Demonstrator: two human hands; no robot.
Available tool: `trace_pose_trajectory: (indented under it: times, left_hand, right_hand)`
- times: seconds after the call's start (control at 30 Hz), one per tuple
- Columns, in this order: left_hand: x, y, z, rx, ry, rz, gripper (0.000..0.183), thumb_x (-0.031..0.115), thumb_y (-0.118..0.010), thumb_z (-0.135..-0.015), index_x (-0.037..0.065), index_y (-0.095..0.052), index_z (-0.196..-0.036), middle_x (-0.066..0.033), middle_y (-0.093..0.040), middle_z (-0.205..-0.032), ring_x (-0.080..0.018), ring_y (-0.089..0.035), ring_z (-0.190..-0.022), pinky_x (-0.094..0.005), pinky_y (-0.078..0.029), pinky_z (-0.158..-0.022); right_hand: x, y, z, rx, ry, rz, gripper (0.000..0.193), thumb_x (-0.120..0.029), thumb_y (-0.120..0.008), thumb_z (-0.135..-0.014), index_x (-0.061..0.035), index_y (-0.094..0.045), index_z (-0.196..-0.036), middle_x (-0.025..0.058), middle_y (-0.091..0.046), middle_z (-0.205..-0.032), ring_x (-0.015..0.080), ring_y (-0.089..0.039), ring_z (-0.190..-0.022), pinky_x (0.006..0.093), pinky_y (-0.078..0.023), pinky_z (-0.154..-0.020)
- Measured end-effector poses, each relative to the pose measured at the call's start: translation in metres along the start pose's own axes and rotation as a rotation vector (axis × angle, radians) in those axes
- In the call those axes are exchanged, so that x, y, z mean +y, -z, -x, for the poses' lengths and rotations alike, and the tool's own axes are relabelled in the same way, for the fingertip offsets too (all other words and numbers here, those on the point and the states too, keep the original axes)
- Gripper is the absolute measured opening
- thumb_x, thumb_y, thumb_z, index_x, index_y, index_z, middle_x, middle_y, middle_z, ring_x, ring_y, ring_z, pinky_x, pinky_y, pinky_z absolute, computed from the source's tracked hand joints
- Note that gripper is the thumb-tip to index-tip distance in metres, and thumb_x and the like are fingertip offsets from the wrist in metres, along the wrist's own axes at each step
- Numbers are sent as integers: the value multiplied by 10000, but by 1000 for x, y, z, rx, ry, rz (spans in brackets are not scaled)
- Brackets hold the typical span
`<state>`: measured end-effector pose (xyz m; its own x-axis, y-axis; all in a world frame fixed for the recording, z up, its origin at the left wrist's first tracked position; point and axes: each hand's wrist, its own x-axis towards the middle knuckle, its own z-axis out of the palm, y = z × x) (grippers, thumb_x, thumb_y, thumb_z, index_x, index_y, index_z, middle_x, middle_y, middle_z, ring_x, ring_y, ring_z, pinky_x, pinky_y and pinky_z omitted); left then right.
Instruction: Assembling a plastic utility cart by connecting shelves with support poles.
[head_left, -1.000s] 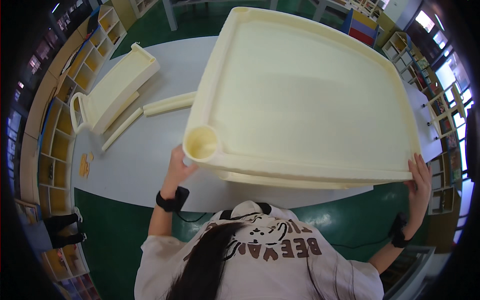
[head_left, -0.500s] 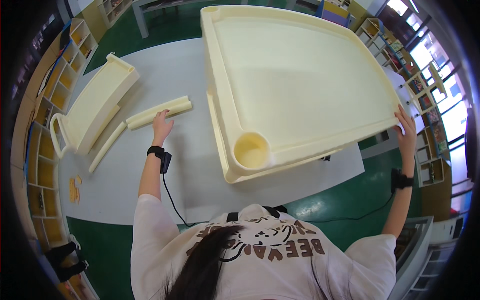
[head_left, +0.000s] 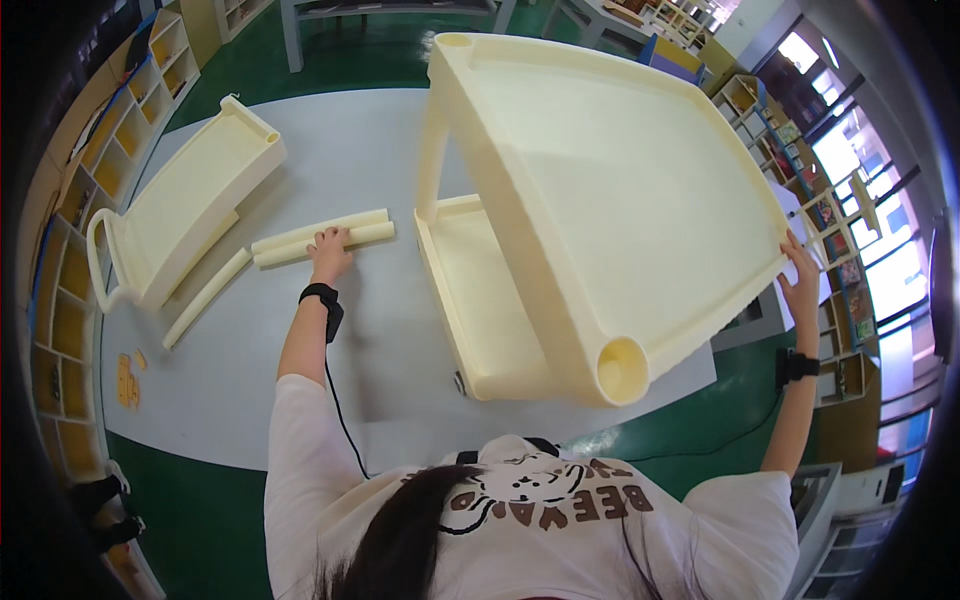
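Note:
My right hand grips the right edge of a large cream plastic tray, which has a round cup-like hole in its near corner. This tray leans over a second cream tray below it. A cream post stands between the two at the far left corner; the other corners are mostly hidden. On the table, two cream tubes lie side by side. My left hand is over them, its fingers curled round the nearer tube.
The white table carries a smaller cream tray with a looped handle, a curved cream tube and small orange-tan pieces at left. Shelves line both sides. A black cable runs from my left wristband.
The large tray has shifted right and tilted, uncovering the lower tray and the far left post. My left hand has closed over the nearer tube; my right hand stays on the tray edge.

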<state>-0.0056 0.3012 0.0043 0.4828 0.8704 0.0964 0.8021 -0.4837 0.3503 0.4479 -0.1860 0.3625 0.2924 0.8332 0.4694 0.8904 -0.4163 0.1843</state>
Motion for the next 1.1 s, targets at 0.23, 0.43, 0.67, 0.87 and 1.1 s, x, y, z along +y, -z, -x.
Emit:
trace_pose_trajectory:
  times: [0.23, 0.43, 0.67, 0.87, 1.1]
  left_hand:
    - [5, 1, 5, -6, 28, -262, 364, 117, -617, -603, 86, -518, -952, -77, -442, -1058, -285, -348, -1064, -530, -259, -849]
    - [16, 23, 20, 47, -62, -276, 318, 108, -592, -670, 82, -494, -971, -84, -521, -950, -245, -430, -1016, -529, -200, -909]
    - [62, 118, 60, 409, -294, -19, 351, 23, -547, -706, 86, -429, -1031, -71, -521, -949, -209, -478, -960, -467, -197, -926]
    - [119, 230, 112, 771, -529, 7, 343, -14, -536, -697, 106, -429, -1000, -92, -474, -1101, -241, -399, -1103, -467, -189, -948]
    - [155, 255, 145, 959, -787, 463, 327, 79, -507, -788, 161, -330, -1051, -94, -258, -1298, -402, -281, -1158, -525, -274, -935]
  right_hand:
    - [-8, -4, 7, 78, -46, -72, 384, 55, -553, -610, -26, -500, -981, 78, -433, -1213, 266, -416, -1086, 326, -330, -905]
    - [-15, -4, 7, 88, -20, -87, 442, 53, -554, -605, -27, -467, -1030, 85, -403, -1235, 271, -406, -1080, 329, -329, -905]
    - [-16, -5, 10, 99, -26, -73, 494, 55, -581, -570, -29, -456, -1041, 78, -388, -1248, 280, -395, -1097, 336, -321, -909]
    - [-37, 32, 3, -185, -69, 266, 797, -358, -701, -528, -90, -386, -1210, 90, -252, -1331, 303, -254, -1208, 474, -200, -968]
    - [-121, 132, -22, -124, 338, -378, 828, -553, -611, -589, -87, -364, -1228, 172, -257, -1305, 314, -281, -1193, 459, -246, -953]
